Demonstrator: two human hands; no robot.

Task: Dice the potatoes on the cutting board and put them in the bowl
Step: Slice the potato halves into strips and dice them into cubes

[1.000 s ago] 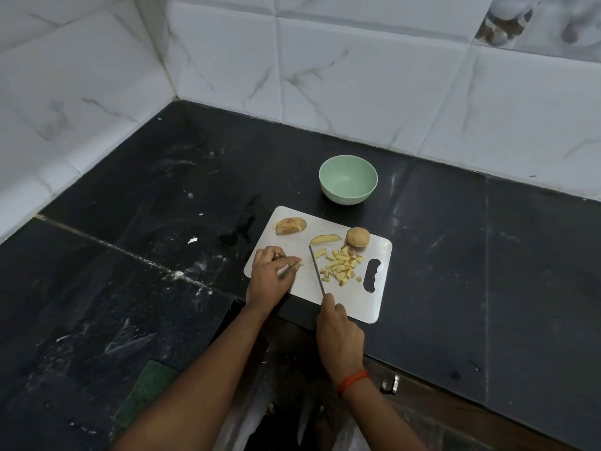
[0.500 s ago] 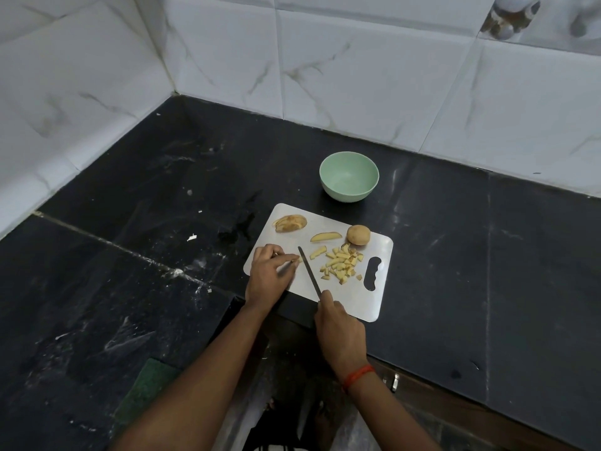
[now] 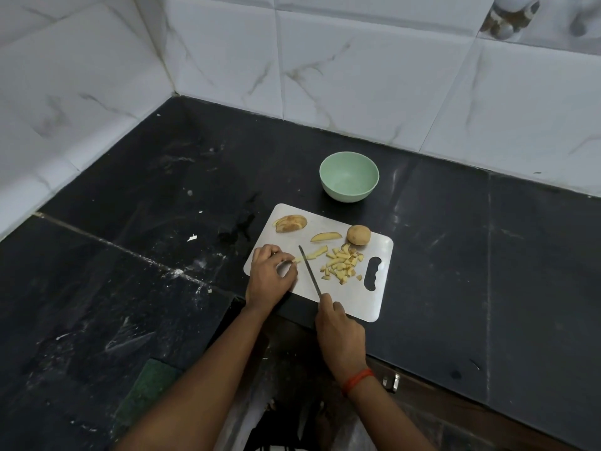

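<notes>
Left grip (image 3: pixel 270 278) pinches the potato strip (image 3: pixel 320 251), right grip (image 3: pixel 340 336) holding the knife (image 3: pixel 310 271) across it.

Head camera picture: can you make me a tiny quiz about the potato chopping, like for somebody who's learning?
1. True or false: the green bowl is empty.
2. Which hand holds the knife?
3. Fill in: the whole potato sits on the ___.
Key: 1 true. 2 the right hand. 3 cutting board.
</notes>
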